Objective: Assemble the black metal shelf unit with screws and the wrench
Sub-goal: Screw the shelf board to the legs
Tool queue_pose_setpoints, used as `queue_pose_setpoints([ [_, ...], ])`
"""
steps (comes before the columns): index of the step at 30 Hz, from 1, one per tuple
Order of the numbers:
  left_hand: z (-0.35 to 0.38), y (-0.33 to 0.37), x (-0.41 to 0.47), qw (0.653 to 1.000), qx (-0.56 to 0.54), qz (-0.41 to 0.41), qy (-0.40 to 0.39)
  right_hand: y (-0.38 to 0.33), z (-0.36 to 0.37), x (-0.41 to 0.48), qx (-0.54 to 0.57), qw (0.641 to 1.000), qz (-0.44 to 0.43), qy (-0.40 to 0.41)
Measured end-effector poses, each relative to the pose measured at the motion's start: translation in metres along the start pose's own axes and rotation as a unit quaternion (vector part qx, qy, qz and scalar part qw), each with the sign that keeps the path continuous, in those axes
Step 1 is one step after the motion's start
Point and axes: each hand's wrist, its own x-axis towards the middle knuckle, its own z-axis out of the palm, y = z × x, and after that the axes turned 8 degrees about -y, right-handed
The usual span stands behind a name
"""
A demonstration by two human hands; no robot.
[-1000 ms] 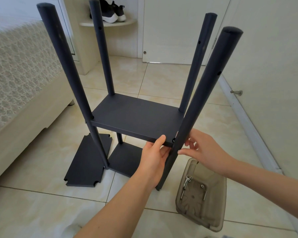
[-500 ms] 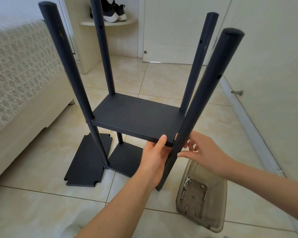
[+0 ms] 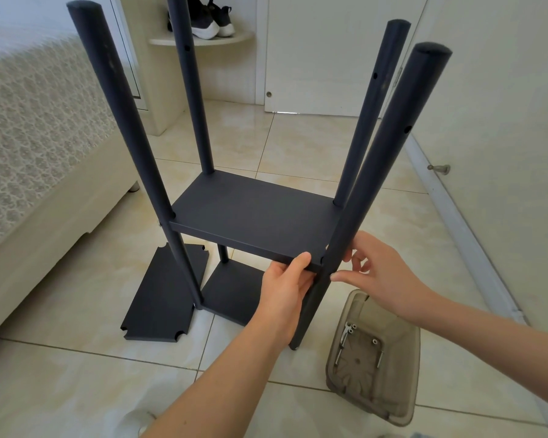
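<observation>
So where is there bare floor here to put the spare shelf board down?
Free: the near tiles between the spare board and the plastic bin, and the tiles beyond the shelf unit toward the door. Crowded: the corner where both hands meet.

Shelf unit (image 3: 253,216) standing on the floor (image 3: 298,147), bed (image 3: 29,137) to its left, loose panel (image 3: 165,298) flat beside its base, tray (image 3: 377,358) with screws (image 3: 350,328) to its right, shoes (image 3: 209,20) on a ledge behind.
</observation>
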Motion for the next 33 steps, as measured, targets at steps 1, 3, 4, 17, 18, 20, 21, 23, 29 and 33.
queue_pose_setpoints([
  [1, 0.000, 0.000, 0.000, 1.000, 0.011, 0.001, 0.004, -0.001, 0.000, 0.000, 0.001, 1.000, 0.002, -0.002],
  [3, -0.001, 0.000, 0.001, 0.999, 0.031, 0.000, 0.014, -0.003, 0.000, 0.000, 0.004, 1.000, 0.013, -0.004],
  [4, -0.002, 0.000, 0.001, 0.999, 0.041, -0.003, 0.023, -0.003, 0.000, 0.000, 0.007, 1.000, 0.024, -0.005],
  [17, -0.008, -0.003, -0.012, 0.853, 0.431, 0.143, 0.257, -0.005, -0.012, 0.014, 0.209, 0.965, 0.122, -0.105],
  [18, -0.010, -0.003, -0.011, 0.814, 0.491, 0.186, 0.249, -0.005, -0.012, 0.015, 0.211, 0.964, 0.124, -0.107],
  [20, -0.015, -0.003, -0.005, 0.722, 0.614, 0.266, 0.179, -0.005, -0.014, 0.016, 0.220, 0.961, 0.124, -0.110],
  [21, -0.016, -0.003, -0.001, 0.682, 0.655, 0.294, 0.137, -0.005, -0.015, 0.016, 0.219, 0.962, 0.121, -0.110],
  [23, -0.013, -0.003, 0.004, 0.647, 0.687, 0.321, 0.079, -0.005, -0.017, 0.017, 0.214, 0.964, 0.113, -0.108],
  [29, -0.004, 0.014, 0.015, 0.633, 0.711, 0.307, 0.018, -0.004, -0.020, 0.018, 0.223, 0.959, 0.128, -0.116],
  [33, -0.004, 0.024, 0.020, 0.614, 0.727, 0.305, -0.020, -0.001, -0.020, 0.018, 0.240, 0.951, 0.146, -0.127],
])
